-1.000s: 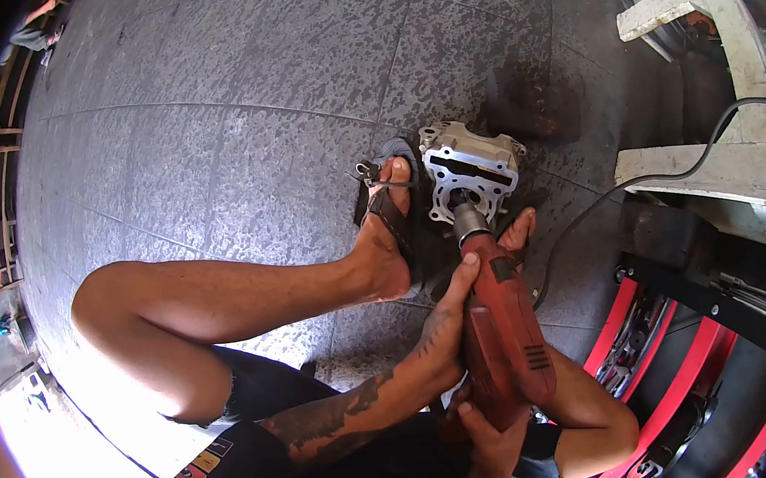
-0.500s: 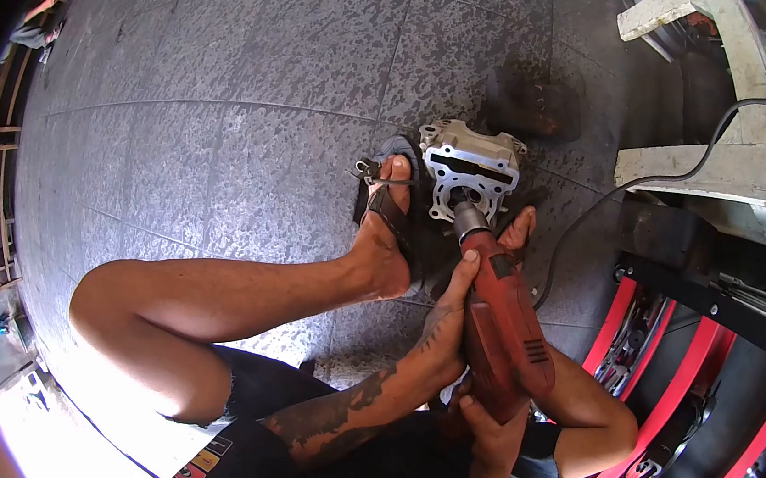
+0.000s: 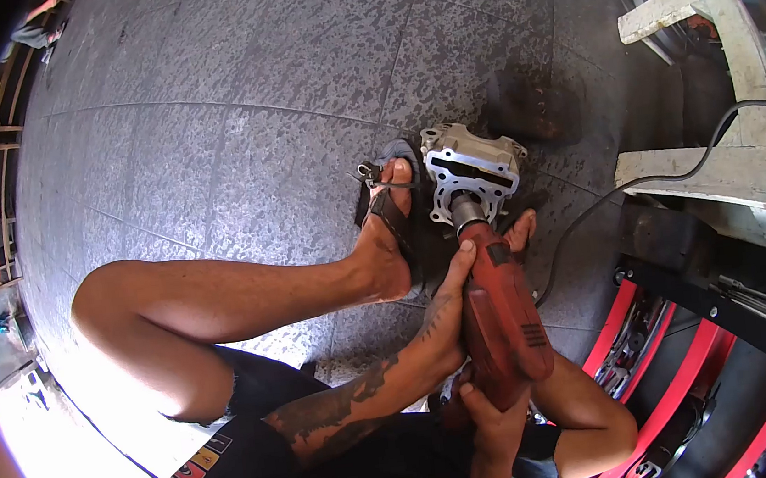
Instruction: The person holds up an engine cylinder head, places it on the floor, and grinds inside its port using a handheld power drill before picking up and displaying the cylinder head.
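Observation:
A red power drill [image 3: 504, 324] points away from me, its metal chuck [image 3: 468, 212] at the round opening of a silver engine part [image 3: 471, 166] on the floor. The tattooed arm's hand, my left hand [image 3: 452, 301], is wrapped round the drill's body near the front, thumb on top. My right hand [image 3: 496, 422] grips the drill at its rear handle, below the body. The engine part sits between my two feet. Whatever is fitted in the chuck is hidden inside the opening.
A black cable [image 3: 575, 222] runs from the drill across a white wooden stool [image 3: 709, 173] on the right. Red metal racks [image 3: 691, 371] with parts stand at the lower right. My sandalled foot [image 3: 391, 210] is left of the engine part. Wooden shelving [image 3: 0, 184] lines the far left.
The drill's chuck has moved slightly forward and up, closer to the engine part's opening. Both hands have shifted a little with the drill and keep their grip.

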Action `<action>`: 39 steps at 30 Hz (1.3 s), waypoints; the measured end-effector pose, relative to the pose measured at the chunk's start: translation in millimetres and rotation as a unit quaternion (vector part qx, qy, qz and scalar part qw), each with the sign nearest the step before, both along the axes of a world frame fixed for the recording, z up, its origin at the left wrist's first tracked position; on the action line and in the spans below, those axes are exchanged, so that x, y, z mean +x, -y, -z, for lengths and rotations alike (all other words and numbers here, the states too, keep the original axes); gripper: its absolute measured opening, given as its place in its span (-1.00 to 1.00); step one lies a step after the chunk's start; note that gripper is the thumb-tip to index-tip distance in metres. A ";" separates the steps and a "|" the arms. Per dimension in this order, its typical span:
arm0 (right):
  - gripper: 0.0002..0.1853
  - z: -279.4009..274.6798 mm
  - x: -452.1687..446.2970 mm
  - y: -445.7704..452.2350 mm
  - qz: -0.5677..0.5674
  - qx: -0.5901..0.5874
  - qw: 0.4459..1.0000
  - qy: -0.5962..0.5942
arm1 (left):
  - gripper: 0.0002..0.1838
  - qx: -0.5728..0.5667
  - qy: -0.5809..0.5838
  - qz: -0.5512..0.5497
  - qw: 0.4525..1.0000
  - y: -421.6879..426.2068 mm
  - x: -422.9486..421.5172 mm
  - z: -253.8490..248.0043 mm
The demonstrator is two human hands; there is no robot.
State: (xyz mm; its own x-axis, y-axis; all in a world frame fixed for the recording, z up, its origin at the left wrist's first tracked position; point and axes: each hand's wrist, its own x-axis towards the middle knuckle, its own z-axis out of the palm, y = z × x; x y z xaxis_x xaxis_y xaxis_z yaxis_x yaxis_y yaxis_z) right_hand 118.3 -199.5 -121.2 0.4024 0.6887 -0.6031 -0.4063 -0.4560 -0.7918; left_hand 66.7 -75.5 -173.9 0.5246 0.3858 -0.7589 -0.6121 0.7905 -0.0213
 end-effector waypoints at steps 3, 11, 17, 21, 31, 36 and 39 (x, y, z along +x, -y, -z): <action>-0.48 -0.7 -0.6 -5.4 -0.004 -0.004 1.000 0.025 | -0.43 -0.010 -0.003 -0.002 1.000 -2.0 -1.8 -4.6; -0.51 -3.9 0.2 8.1 -0.014 -0.009 1.000 -0.008 | -0.41 -0.012 -0.015 0.024 1.000 8.1 -2.6 -3.5; -0.51 -6.0 -0.8 2.2 -0.001 0.019 1.000 -0.003 | -0.40 -0.010 -0.008 0.014 1.000 8.3 -3.0 -0.2; -0.51 -14.0 -2.7 10.6 0.008 -0.002 1.000 -0.009 | -0.38 -0.016 -0.035 0.032 0.999 14.6 -2.1 -4.2; -0.45 -9.9 -2.9 10.1 0.007 -0.006 1.000 0.002 | -0.40 -0.035 -0.017 0.033 0.999 13.7 -2.6 -0.2; -0.44 0.7 1.0 12.2 -0.009 -0.007 1.000 0.010 | -0.42 -0.011 -0.017 0.022 1.000 7.5 -1.9 2.6; -0.42 4.2 0.2 1.4 0.006 -0.015 0.999 0.029 | -0.44 0.000 0.022 0.004 1.000 2.2 -2.8 7.6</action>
State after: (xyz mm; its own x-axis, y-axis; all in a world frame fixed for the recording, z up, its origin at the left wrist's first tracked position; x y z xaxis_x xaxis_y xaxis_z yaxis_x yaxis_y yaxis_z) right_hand 118.5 -200.9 -125.4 0.4458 0.6656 -0.5985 -0.3650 -0.4754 -0.8005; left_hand 64.0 -77.7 -181.5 0.5601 0.3815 -0.7353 -0.6045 0.7952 -0.0480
